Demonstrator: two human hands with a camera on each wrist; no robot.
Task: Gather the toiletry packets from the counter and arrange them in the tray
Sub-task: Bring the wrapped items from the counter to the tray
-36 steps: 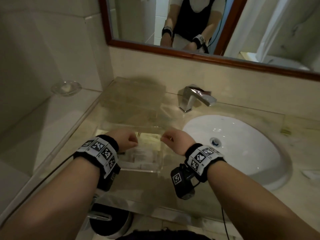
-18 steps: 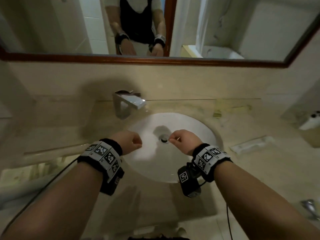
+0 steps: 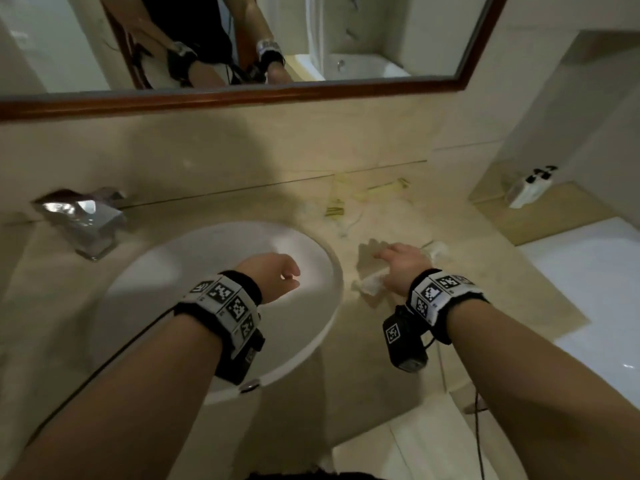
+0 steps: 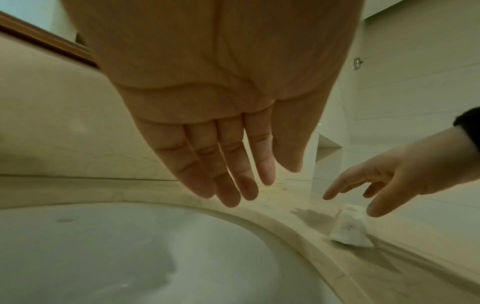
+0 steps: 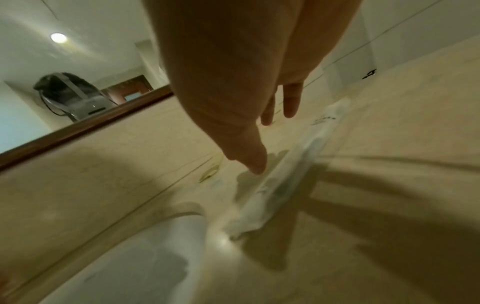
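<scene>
Spread and empty, the fingers (image 4: 345,185) of the right hand (image 3: 405,268) hover just above a long white packet (image 5: 291,176) flat on the worktop (image 3: 485,299), just right of the sink (image 3: 332,258). Long axis runs from the near sink rim away to the right, partly beneath the palm; right hand clearly nearer. Left hand (image 3: 273,275) hangs relaxed and empty over the basin; more packets (image 3: 336,211) lie farther back by the wall, no tray in view.
</scene>
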